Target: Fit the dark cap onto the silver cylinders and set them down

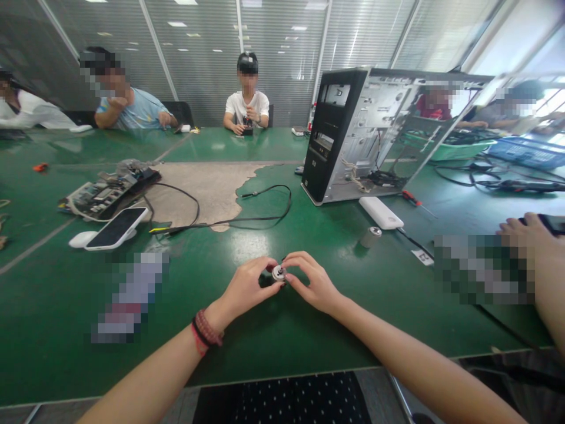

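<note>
A small round silver metal part (278,273), dark at its centre and with a little knob on top, is between my two hands just above or on the green table. My left hand (247,285), with bracelets at its wrist, curls thumb and fingers around the left side. From the right, my right hand (315,282) pinches the part's edge and knob with thumb and fingertips. Its lower body is mostly hidden by my fingers. A silver metal cylinder (374,237) with a similar top stands farther right.
Beyond it lie a white power bank (381,212), a red screwdriver (412,199) and an open computer case (348,138). Left are a phone (117,228), circuit boards (110,191) and a black cable (265,219). A co-worker's hand (525,235) is at the right; others sit across the table.
</note>
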The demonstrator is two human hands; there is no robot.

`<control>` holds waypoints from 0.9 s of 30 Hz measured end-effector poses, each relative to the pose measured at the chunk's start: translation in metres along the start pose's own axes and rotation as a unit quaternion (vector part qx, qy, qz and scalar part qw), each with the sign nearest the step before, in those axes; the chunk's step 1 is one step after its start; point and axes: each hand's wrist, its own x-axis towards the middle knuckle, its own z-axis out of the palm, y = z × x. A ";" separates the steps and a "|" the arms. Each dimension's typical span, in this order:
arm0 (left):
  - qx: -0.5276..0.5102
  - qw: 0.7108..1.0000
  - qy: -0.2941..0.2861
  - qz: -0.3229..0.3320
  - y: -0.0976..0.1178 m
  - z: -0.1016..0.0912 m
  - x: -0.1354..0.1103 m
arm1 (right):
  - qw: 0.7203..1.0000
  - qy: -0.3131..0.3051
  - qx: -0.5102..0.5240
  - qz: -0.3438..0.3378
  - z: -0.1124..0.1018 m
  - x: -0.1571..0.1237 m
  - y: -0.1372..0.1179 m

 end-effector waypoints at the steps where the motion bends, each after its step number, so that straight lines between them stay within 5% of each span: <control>1: 0.005 1.000 -0.001 0.002 0.000 0.000 0.000 | 1.000 0.005 -0.002 0.000 0.001 0.000 0.000; 17: 0.012 1.000 -0.017 0.006 0.006 -0.002 0.003 | 0.995 0.077 0.039 0.056 -0.002 0.003 0.000; 27: -0.031 0.999 0.004 -0.044 0.000 -0.006 0.004 | 0.989 -0.096 -0.053 0.097 0.000 -0.004 0.019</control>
